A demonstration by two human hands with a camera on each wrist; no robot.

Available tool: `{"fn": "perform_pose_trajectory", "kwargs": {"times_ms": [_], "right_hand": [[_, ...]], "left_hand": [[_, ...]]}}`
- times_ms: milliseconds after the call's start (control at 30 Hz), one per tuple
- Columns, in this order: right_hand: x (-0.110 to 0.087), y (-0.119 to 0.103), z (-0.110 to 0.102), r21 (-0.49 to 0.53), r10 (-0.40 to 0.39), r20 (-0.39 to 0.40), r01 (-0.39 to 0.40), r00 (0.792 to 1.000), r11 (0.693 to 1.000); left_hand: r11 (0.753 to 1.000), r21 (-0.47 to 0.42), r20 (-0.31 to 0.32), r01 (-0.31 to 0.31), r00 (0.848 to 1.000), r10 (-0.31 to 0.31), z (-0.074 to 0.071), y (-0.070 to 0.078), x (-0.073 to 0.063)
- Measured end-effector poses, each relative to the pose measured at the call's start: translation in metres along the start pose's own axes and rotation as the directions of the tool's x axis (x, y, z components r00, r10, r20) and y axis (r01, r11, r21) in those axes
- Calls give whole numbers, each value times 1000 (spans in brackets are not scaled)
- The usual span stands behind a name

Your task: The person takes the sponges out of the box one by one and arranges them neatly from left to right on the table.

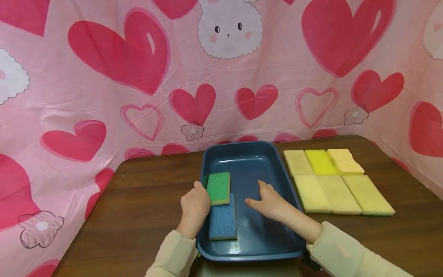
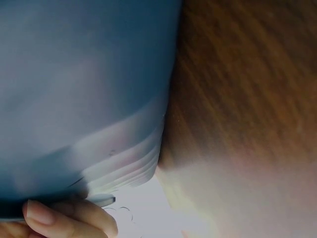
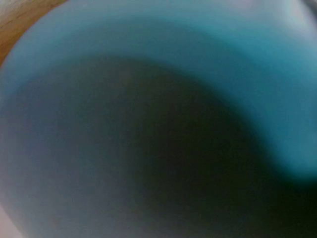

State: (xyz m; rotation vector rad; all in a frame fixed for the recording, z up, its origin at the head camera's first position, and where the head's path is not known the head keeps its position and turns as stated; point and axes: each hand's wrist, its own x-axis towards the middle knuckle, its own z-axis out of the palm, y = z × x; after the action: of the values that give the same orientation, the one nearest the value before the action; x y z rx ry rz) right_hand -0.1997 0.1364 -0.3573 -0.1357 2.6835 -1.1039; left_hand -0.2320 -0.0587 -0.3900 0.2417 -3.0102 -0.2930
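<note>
A dark blue rectangular tray [image 1: 256, 246] lies on the table. My left hand [image 1: 195, 204] grips its left rim, beside the sponges; in the left wrist view the fingers [image 2: 69, 218] curl at the edge of the tray wall [image 2: 99, 74]. Inside the tray, a green-topped sponge [image 1: 219, 187] overlaps the far end of a blue-topped sponge [image 1: 223, 222] along the left side. Over the tray's right half, my right hand [image 1: 271, 202] hovers with thumb and fingers apart, holding nothing. Only a blurred blue tray surface [image 3: 223, 64] and dark shadow show in the right wrist view.
Right of the tray, several yellow sponges lie in two rows, among them a bright yellow one [image 1: 322, 161] and one with a wavy edge [image 1: 346, 161]. The brown wooden table [image 1: 149, 207] ends at a pink heart-patterned cloth [image 1: 225, 73] behind.
</note>
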Motion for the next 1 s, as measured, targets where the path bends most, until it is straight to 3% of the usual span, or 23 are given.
{"fn": "perform_pose_trajectory", "kwargs": {"times_ms": [267,500,733,1000], "right_hand": [[-2,-3,12,23,2,25,-3,1000,1000],[-1,-5,29,1,-2,12,2,1000,1000],[0,-6,40,21,-19,25,19,1000,1000],[-1,-11,45,-4,-29,48,29,998,1000]], "left_hand": [[1000,2,-55,-20,998,20,2,1,-2],[1000,6,-46,-14,999,14,2,0,-1],[999,20,-82,-30,996,31,3,-1,-3],[1000,0,-48,-19,999,19,2,-1,-2]]}}
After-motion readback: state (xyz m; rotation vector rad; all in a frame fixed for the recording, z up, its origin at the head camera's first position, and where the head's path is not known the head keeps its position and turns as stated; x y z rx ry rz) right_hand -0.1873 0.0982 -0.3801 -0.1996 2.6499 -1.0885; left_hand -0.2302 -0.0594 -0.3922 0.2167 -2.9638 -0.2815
